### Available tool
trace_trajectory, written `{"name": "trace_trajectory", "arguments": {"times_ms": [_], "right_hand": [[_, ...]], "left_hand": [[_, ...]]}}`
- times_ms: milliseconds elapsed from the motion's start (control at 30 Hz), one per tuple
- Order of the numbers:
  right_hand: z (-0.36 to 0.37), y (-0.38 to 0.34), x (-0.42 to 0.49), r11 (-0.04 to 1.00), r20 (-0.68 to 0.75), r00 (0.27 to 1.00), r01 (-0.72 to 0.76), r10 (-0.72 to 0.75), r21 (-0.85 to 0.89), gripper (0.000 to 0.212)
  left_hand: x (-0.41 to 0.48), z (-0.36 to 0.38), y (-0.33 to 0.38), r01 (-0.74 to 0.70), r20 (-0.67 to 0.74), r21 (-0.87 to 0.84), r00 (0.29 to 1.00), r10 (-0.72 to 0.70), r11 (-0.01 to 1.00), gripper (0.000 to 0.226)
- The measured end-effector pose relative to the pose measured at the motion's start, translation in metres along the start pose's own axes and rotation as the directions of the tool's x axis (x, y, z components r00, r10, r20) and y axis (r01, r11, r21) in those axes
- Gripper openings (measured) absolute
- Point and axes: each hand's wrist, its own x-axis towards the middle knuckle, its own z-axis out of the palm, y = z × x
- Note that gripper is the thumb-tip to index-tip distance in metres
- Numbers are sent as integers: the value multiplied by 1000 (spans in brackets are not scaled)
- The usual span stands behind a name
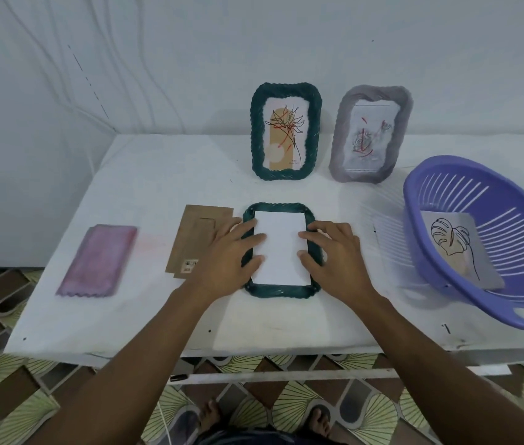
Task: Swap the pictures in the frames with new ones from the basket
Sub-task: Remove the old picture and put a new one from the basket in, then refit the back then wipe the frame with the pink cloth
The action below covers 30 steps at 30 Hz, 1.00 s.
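1. Three woven-rimmed frames: dark green face-down frame (281,250) flat on white table (145,175), upright dark green frame (286,131), upright grey frame (370,134), its picture blurred.
2. Two hands, fingers spread: left hand (226,256) and right hand (334,253) pressing white sheet (281,248), gripping nothing.
3. One leaf drawing (456,248) inside purple slotted plastic basket (485,242), far rim cut off.
4. Brown backing boards (198,239), partly hidden; one pink cloth (98,260).
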Motion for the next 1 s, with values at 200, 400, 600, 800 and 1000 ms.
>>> {"name": "trace_trajectory", "arguments": {"times_ms": [200, 400, 600, 800, 1000], "right_hand": [[3, 4, 1, 1000, 17, 1000, -16, 16, -4, 37], [2, 2, 0, 1000, 33, 999, -11, 11, 19, 39], [0, 4, 0, 992, 2, 1000, -23, 23, 121, 40], [-1, 3, 1, 988, 8, 999, -50, 49, 143, 39], [0, 3, 1, 991, 29, 998, -62, 59, 121, 37]], "left_hand": [[3, 0, 0, 36, 14, -1, 999, -36, 999, 52], [3, -1, -1, 43, 14, -12, 999, -43, 999, 62], [-8, -23, -10, 144, -202, 143, 973, -114, 979, 49], [-31, -30, -41, 403, -216, 128, 903, -371, 906, 69], [-32, -28, -31, 452, -248, -99, 851, -462, 886, 69]]}}
